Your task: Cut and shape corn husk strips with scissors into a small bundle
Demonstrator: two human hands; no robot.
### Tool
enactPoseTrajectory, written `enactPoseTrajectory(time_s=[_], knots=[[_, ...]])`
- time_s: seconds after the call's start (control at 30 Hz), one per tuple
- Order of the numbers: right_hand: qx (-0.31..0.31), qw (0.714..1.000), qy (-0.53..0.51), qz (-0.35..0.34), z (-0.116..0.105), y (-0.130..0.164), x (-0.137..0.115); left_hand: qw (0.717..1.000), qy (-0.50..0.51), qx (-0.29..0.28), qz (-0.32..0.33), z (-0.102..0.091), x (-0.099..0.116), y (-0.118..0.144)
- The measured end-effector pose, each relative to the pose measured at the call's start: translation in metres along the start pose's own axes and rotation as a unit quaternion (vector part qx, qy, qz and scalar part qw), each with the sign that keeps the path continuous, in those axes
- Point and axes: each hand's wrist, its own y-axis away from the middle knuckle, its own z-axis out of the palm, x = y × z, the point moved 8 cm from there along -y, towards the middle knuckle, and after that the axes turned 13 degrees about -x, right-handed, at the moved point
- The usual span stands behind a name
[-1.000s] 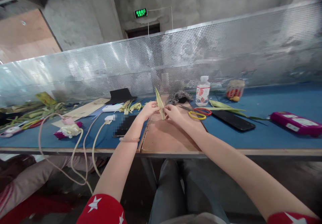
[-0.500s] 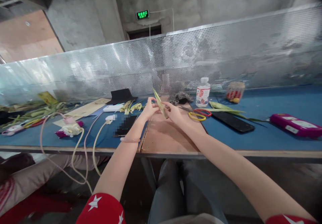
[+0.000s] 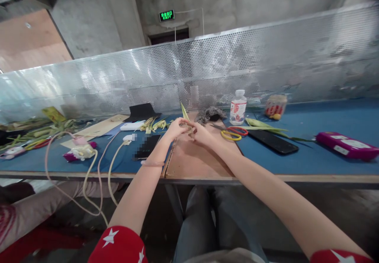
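Wears red sleeves (image 3: 122,250) on both arms, hemmed above the forearms (image 3: 144,200) and marked with white five-pointed stars (image 3: 110,237). Carries a smooth, narrow, pinkish bangle (image 3: 152,163) around the left forearm, toward the wrist. Includes dark grey trousers (image 3: 194,225) over both legs. Shows a pale grey, curved edge (image 3: 229,256) at the lower centre, cropped too closely to identify.

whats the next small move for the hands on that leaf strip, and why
I'd probably ease the right hand back slightly while the left hand pinches the leaf strip: the two hands meet around its lower part and hide most of it, with the pointed tip showing above them, so a small opening would likely reveal how it lies.
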Motion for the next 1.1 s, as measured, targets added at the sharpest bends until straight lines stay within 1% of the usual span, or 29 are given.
enactPoseTrajectory(time_s=[0.13, 0.3, 0.47, 0.73, 0.9, 1.1], knots=[[-0.025, 0.998, -0.050, 0.018, 0.005, 0.004, 0.004, 1.000, 0.000, -0.003, -0.012, 0.001, -0.001, 0.000], [-0.023, 0.995, -0.085, 0.037, 0.005, 0.006, 0.006, 1.000, 0.017, -0.018, -0.016, 0.002, -0.004, -0.001], [-0.006, 0.996, -0.085, 0.035, 0.000, 0.004, 0.009, 0.998, 0.042, -0.035, -0.013, 0.003, -0.005, -0.003], [0.012, 0.997, -0.072, 0.035, -0.003, -0.001, 0.021, 0.996, 0.069, -0.053, -0.008, 0.006, -0.005, -0.003], [0.019, 0.996, -0.080, 0.036, -0.004, -0.002, 0.021, 0.994, 0.092, -0.057, -0.013, 0.005, -0.008, -0.004], [0.030, 0.994, -0.094, 0.037, -0.007, 0.000, 0.018, 0.992, 0.106, -0.056, -0.032, 0.006, -0.006, -0.001]])
